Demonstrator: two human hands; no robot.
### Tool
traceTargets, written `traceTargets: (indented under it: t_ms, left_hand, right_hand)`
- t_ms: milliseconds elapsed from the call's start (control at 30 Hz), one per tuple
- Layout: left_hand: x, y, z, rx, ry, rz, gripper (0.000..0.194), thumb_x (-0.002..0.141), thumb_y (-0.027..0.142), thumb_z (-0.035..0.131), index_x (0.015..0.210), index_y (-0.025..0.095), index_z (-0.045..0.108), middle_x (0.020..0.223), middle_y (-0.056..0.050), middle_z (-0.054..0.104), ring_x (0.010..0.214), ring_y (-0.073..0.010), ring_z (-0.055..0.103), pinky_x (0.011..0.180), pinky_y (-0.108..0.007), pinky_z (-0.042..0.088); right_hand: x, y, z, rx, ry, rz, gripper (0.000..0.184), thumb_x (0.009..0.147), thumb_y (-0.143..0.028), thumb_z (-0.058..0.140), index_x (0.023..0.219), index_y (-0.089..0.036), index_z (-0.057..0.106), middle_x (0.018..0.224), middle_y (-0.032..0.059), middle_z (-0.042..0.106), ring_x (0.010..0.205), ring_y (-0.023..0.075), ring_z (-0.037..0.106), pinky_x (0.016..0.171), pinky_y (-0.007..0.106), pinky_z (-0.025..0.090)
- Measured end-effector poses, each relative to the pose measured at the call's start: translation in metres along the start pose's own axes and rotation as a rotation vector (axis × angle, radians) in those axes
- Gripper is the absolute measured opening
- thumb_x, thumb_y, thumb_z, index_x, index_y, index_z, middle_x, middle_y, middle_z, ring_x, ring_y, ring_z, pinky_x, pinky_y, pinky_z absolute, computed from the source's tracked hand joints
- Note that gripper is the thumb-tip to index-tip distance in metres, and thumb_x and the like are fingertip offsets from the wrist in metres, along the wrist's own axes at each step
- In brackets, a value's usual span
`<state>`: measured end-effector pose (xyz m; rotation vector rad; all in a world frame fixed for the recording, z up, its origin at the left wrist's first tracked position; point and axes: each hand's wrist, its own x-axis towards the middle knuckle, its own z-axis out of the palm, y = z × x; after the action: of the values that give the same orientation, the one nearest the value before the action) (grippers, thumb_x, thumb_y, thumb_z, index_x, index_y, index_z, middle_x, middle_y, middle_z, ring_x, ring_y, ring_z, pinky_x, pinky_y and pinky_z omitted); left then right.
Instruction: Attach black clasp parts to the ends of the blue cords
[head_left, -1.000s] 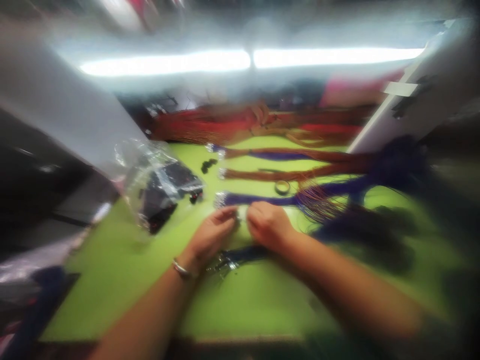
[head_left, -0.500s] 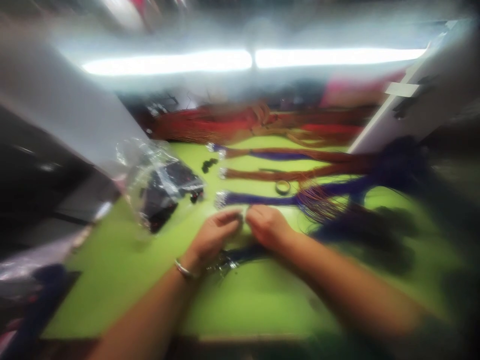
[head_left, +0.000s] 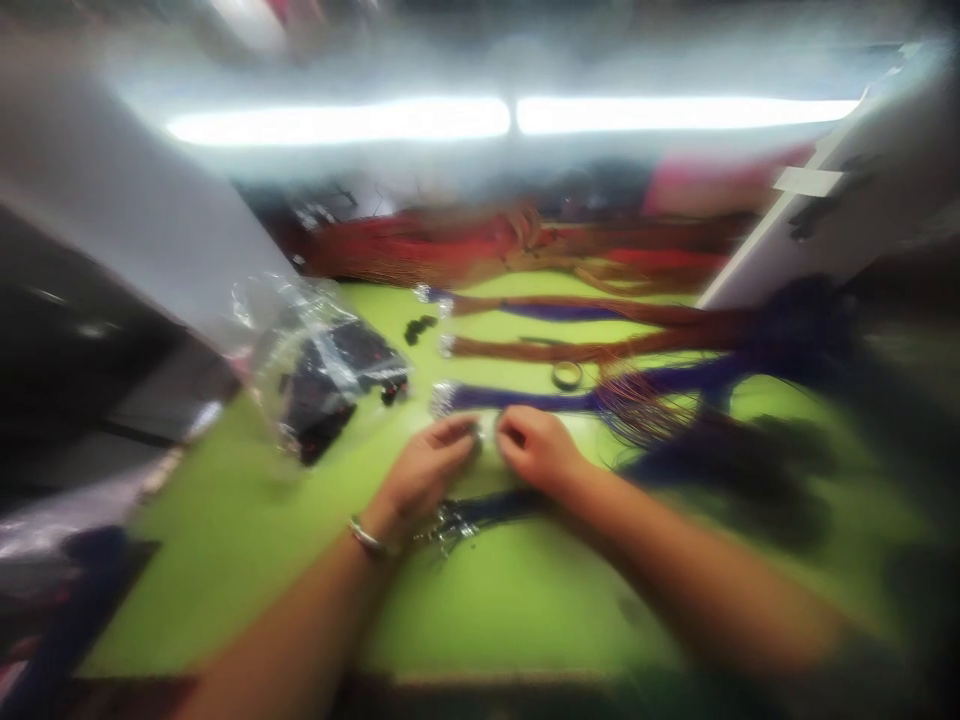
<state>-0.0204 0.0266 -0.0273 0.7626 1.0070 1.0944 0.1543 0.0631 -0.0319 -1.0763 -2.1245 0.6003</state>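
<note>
My left hand point(head_left: 429, 468), with a bangle at the wrist, pinches a small dark piece point(head_left: 478, 432) between thumb and fingertips; blur hides its exact kind. Just to the right, my right hand point(head_left: 541, 450) has its fingers curled together, and what they hold, if anything, is hidden. A narrow gap separates the two hands. Beneath them a bundle of dark blue wires point(head_left: 501, 507) lies on the green tabletop, its shiny metal ends point(head_left: 454, 525) pointing left. Just beyond the hands rests another blue wire bundle point(head_left: 517, 400) with whitish ends.
A clear plastic bag point(head_left: 330, 350) of black parts lies at left, with loose black pieces point(head_left: 418, 330) beside it. Brown wire bundles point(head_left: 517, 350) and a tape roll point(head_left: 567, 375) sit farther back. Red and brown wires point(head_left: 420, 245) line the rear. Panels point(head_left: 165, 200) flank both sides.
My right hand has shifted slightly away from my left, widening the gap between the fingertips. My left hand stays nearly in place, and the things on the table have not moved.
</note>
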Motion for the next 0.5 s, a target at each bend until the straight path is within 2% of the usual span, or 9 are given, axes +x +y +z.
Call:
traceTargets:
  t_ms: [267,367,500]
  left_hand:
    - [0.0008,-0.0024,0.0028,0.062,0.032,0.067,0.037,0.062,0.021,0.078,0.098,0.016,0.07,0.086,-0.007,0.07,0.071,-0.0133,0.06,0.066,-0.024,0.047]
    - [0.0008,-0.003,0.0035,0.082,0.022,0.083,0.037,0.063,0.022,0.077,0.099,0.015,0.07,0.086,-0.008,0.07,0.071,-0.0139,0.06,0.066,-0.024,0.047]
    - [0.0,-0.0026,0.0025,0.094,-0.033,0.036,0.038,0.066,0.023,0.075,0.102,0.015,0.069,0.091,-0.009,0.07,0.071,-0.014,0.06,0.067,-0.025,0.048]
  right_hand:
    - [0.0012,0.0012,-0.0002,0.019,-0.04,0.003,0.013,0.076,-0.014,0.05,0.063,-0.017,0.051,0.062,-0.0011,0.054,0.057,0.0094,0.045,0.056,0.02,0.033]
    - [0.0005,0.0029,0.0004,-0.111,-0.039,-0.138,0.014,0.078,-0.015,0.049,0.064,-0.017,0.051,0.064,0.0011,0.054,0.059,0.0111,0.044,0.057,0.023,0.032]
    - [-0.0019,0.0037,0.0022,-0.286,-0.023,-0.323,0.016,0.082,-0.017,0.044,0.067,-0.017,0.05,0.066,0.0041,0.054,0.061,0.0137,0.043,0.059,0.026,0.031]
